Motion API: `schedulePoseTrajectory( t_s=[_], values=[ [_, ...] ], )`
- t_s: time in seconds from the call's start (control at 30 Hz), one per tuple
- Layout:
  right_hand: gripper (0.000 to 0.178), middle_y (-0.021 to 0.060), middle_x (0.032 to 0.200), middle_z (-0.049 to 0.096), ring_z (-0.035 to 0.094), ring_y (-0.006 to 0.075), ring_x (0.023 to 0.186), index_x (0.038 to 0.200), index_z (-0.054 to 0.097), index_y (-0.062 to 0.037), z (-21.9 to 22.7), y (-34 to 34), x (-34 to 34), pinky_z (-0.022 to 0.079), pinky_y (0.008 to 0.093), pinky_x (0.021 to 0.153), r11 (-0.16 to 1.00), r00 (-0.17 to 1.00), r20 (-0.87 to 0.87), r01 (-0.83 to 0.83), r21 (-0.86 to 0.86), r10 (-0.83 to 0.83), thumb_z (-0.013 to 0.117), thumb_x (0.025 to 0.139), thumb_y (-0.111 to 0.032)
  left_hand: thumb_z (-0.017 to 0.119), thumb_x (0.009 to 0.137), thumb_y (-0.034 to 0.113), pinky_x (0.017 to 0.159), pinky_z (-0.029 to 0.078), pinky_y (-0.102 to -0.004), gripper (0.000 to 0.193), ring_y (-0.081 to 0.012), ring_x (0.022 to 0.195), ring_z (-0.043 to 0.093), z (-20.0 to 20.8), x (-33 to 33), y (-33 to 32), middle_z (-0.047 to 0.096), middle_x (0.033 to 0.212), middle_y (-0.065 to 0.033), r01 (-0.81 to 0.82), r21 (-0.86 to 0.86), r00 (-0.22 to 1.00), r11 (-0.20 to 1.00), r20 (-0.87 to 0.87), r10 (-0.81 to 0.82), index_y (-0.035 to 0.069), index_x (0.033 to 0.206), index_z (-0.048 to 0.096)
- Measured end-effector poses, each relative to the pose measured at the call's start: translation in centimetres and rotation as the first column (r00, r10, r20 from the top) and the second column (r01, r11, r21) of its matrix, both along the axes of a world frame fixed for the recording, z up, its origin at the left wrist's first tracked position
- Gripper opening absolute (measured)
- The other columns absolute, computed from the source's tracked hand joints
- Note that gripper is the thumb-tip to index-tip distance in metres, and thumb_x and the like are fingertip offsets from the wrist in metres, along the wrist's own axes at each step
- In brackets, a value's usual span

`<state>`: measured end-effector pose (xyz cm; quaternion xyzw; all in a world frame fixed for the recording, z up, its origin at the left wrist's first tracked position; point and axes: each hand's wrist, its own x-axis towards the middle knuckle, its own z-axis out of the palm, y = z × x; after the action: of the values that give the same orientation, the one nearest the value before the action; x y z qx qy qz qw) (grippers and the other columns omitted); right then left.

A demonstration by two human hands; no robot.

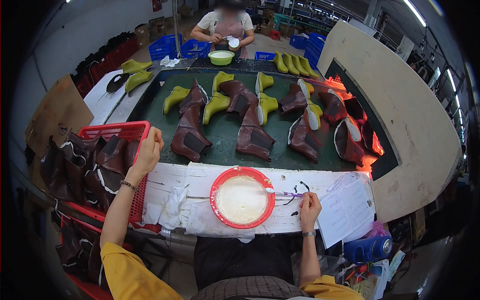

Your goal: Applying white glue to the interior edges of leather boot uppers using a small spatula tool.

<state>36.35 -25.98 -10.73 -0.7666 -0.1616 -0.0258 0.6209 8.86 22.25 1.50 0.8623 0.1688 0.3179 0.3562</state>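
My left hand is closed on the right rim of a red plastic basket, heaped with dark brown leather boot uppers. Between the fingers of my right hand is a thin brush with a purple-and-white handle, much like a toothbrush. Its whitish head reaches over the right rim of a red bowl. Thick, creamy white paste fills this bowl, directly in front of me. A crumpled white cloth lies between basket and bowl.
Brown boot uppers and yellow-green shoe lasts stand in rows on a green conveyor; orange light glows at its right end. Papers and a blue flask are at right. A co-worker works opposite beside a green bowl.
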Motion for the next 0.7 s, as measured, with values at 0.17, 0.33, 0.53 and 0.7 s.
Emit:
schedulePoseTrajectory(
  t_s=[0.17,0.33,0.53,0.7],
  values=[
    [0.019,-0.0026,0.06,0.054,0.047,0.0041,0.055,0.094,0.066,0.0018,-0.4,-0.1,0.2,0.034,0.0228,0.051,1.0,1.0,-0.016,0.006,0.004,-0.006,0.063,0.104,-0.014,0.035,0.098,-0.008,0.06,0.04,-0.0277,0.017,-0.0119,0.069,0.044,-0.9,0.6,0.4,0.047,0.082,-0.0039,-0.065,0.062,0.997,0.996,-0.033,0.067,0.007,0.105,0.038],
    [0.019,-0.0027,0.06,0.054,0.046,0.004,0.055,0.093,0.066,0.0015,-0.3,0.0,0.1,0.034,0.023,0.051,1.0,1.0,-0.009,0.0,0.008,0.0,0.062,0.104,-0.014,0.037,0.103,-0.004,0.061,0.039,-0.0275,0.011,-0.0117,0.069,0.044,-0.8,0.3,0.4,0.047,0.082,-0.004,-0.035,0.073,0.995,0.997,-0.086,0.042,0.007,0.104,0.04],
    [0.019,-0.0024,0.061,0.055,0.046,0.004,0.055,0.094,0.065,0.0019,0.3,0.1,-0.1,0.034,0.0228,0.051,1.0,1.0,-0.007,-0.001,-0.009,0.001,0.062,0.104,-0.014,0.043,0.105,0.002,0.061,0.039,-0.0335,0.003,-0.0173,0.065,0.047,0.2,0.3,-0.3,0.047,0.074,-0.008,-0.012,0.025,0.979,1.0,-0.202,0.017,0.003,0.106,0.045],
    [0.02,-0.0021,0.061,0.055,0.047,0.0041,0.055,0.094,0.065,0.0023,0.2,0.0,0.0,0.035,0.0227,0.051,1.0,1.0,-0.011,-0.004,-0.017,0.004,0.062,0.104,-0.014,0.047,0.105,0.005,0.056,0.034,-0.0316,0.006,-0.0131,0.058,0.041,1.4,0.2,-1.2,0.043,0.065,-0.0057,-0.004,0.065,0.983,0.998,-0.18,0.016,0.003,0.109,0.051]
  ],
)
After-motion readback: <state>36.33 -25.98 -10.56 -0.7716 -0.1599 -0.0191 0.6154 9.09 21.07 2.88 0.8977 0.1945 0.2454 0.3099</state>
